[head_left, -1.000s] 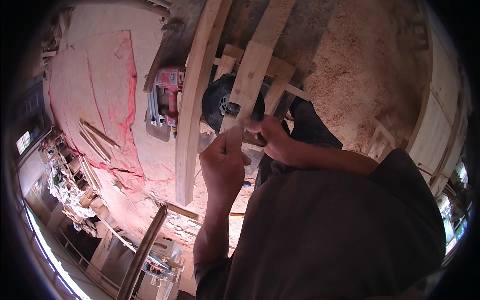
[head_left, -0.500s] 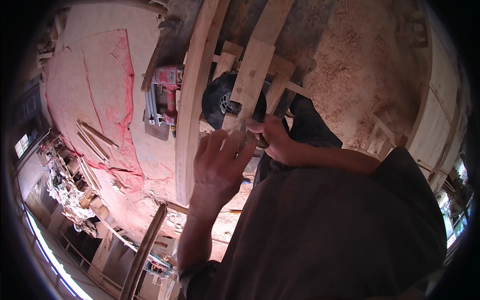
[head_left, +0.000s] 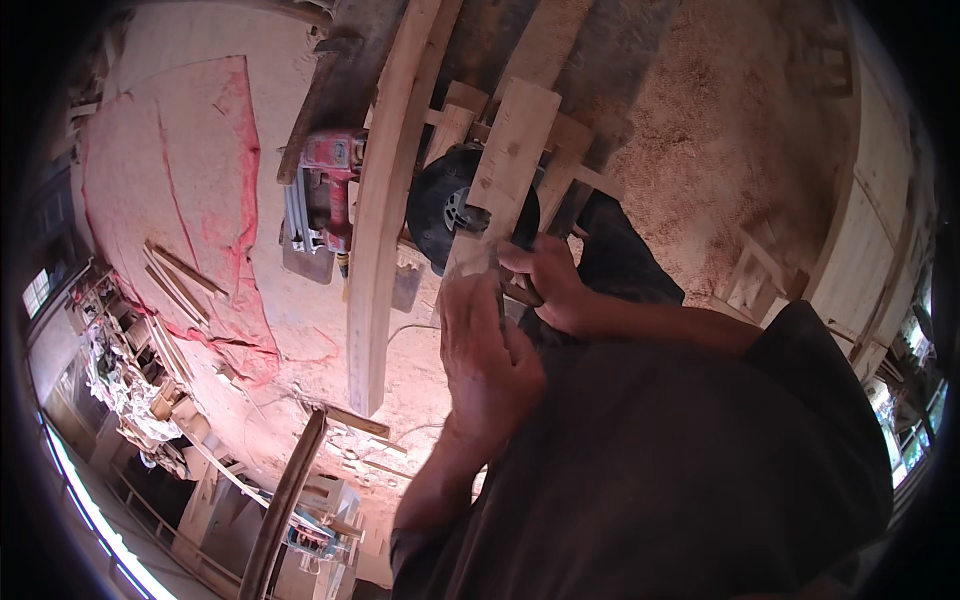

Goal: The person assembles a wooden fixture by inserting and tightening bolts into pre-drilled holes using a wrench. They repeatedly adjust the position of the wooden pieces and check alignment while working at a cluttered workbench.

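No readable text, numbers or signs. Red power tool (head_left: pixel 338 190) at 10 o'clock: possibly a pale marking on its housing, too blurred to make out. Teal machine (head_left: pixel 312 538) at 7 o'clock: too small to read.

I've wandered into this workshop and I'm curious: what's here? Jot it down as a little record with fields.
Left hand: fingers at the near end of a notched board; hand
Right hand: curled beside the board's right edge; grip unclear; hand
Notched board: pale wood, crossing over a black round object
Left of it: long wooden beam, then red tool
Ground at right: sawdust
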`<action>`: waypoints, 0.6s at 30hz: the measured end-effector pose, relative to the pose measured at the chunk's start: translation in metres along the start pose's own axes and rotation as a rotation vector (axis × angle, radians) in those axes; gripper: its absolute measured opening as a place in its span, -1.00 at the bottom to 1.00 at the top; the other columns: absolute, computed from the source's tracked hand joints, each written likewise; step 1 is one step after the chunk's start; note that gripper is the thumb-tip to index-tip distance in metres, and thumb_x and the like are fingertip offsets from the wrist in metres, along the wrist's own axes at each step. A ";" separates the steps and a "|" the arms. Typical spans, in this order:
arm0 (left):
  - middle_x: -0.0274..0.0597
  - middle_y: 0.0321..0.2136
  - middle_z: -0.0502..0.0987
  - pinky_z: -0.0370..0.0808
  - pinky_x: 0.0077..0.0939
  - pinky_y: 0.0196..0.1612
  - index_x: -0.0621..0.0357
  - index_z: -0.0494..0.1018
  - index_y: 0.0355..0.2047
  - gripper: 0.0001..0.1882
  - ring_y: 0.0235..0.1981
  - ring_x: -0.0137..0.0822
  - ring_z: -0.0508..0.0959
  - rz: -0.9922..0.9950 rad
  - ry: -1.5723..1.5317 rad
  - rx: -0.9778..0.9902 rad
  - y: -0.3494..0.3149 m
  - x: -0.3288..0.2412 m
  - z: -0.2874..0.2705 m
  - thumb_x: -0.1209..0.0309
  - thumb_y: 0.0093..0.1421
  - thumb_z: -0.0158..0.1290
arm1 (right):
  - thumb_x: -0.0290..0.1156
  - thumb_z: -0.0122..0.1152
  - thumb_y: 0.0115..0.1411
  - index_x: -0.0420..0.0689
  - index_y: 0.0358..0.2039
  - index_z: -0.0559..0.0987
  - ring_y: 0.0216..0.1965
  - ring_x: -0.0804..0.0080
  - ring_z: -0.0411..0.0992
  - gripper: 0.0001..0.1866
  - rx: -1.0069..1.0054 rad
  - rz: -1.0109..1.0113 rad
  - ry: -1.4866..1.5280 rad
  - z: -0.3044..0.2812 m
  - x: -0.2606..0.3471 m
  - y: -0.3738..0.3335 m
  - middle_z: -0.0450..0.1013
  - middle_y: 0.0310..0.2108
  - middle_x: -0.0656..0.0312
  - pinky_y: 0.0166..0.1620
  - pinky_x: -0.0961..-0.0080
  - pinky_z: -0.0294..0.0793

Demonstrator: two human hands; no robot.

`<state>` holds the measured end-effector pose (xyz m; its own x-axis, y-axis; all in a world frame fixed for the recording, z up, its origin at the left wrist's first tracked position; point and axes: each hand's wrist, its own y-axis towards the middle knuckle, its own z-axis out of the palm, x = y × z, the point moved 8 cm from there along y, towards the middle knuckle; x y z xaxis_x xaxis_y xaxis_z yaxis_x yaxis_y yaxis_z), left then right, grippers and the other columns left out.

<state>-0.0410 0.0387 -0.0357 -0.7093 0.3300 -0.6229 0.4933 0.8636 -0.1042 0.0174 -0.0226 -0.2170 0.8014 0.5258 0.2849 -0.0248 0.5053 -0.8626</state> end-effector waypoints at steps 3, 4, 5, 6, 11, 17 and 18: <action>0.06 -0.18 0.42 0.49 -0.21 -0.09 0.44 0.40 -0.08 -0.55 -0.14 0.02 0.48 0.237 0.029 0.424 0.018 -0.018 -0.002 0.74 -0.07 0.02 | -0.46 0.29 0.27 -0.29 -0.17 0.56 -0.32 0.52 0.51 -0.81 0.023 0.001 -0.004 -0.006 -0.007 0.007 0.56 -0.30 0.21 -0.23 0.43 0.52; 0.04 -0.19 0.42 0.49 -0.20 -0.10 0.44 0.41 -0.08 -0.55 -0.14 0.02 0.48 0.330 0.073 0.486 0.017 -0.018 0.001 0.73 -0.08 0.02 | -0.46 0.30 0.26 -0.29 -0.18 0.57 -0.34 0.53 0.50 -0.81 0.037 -0.026 0.025 -0.003 -0.004 0.005 0.55 -0.31 0.23 -0.24 0.44 0.51; 0.02 -0.19 0.42 0.49 -0.18 -0.10 0.43 0.41 -0.09 -0.55 -0.14 0.01 0.48 0.423 0.118 0.548 0.015 -0.019 0.004 0.72 -0.08 0.02 | -0.45 0.30 0.26 -0.28 -0.18 0.57 -0.35 0.54 0.49 -0.81 0.051 -0.053 0.053 0.001 -0.001 0.001 0.55 -0.32 0.24 -0.25 0.45 0.50; -0.01 -0.19 0.43 0.48 -0.17 -0.10 0.43 0.42 -0.09 -0.55 -0.14 0.00 0.48 0.518 0.165 0.616 0.011 -0.022 0.009 0.72 -0.09 0.02 | -0.45 0.31 0.26 -0.28 -0.19 0.57 -0.36 0.56 0.48 -0.81 0.063 -0.079 0.088 0.004 0.004 -0.002 0.54 -0.33 0.25 -0.27 0.46 0.49; 0.03 0.06 0.44 0.47 -0.25 0.05 0.48 0.30 0.13 -0.43 0.06 -0.11 0.48 0.098 -0.140 0.223 -0.002 0.011 -0.013 0.63 0.06 0.09 | -0.43 0.31 0.26 -0.26 -0.19 0.58 -0.38 0.56 0.48 -0.81 0.060 -0.021 0.053 -0.009 -0.010 0.010 0.54 -0.35 0.27 -0.27 0.49 0.48; 0.03 0.15 0.35 0.22 -0.34 0.26 0.53 0.06 0.29 -0.14 0.18 -0.22 0.33 -0.551 -1.142 -0.022 -0.041 0.015 0.035 0.06 0.31 0.17 | -0.32 0.27 0.27 -0.16 -0.32 0.53 -0.50 0.57 0.34 -0.82 -0.020 -0.038 -0.035 0.005 0.008 -0.011 0.39 -0.48 0.34 -0.41 0.48 0.33; 0.04 0.15 0.34 0.22 -0.35 0.26 0.54 0.07 0.29 -0.15 0.18 -0.22 0.33 -0.578 -1.142 -0.062 -0.040 0.016 0.041 0.07 0.32 0.16 | -0.31 0.28 0.26 -0.16 -0.33 0.53 -0.50 0.57 0.33 -0.81 -0.032 -0.036 -0.068 0.002 0.009 -0.013 0.39 -0.49 0.35 -0.42 0.49 0.32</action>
<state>-0.0514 -0.0058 -0.0733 0.0362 -0.5839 -0.8110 0.2137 0.7973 -0.5645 0.0234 -0.0227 -0.2024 0.7590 0.5536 0.3427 0.0233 0.5029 -0.8640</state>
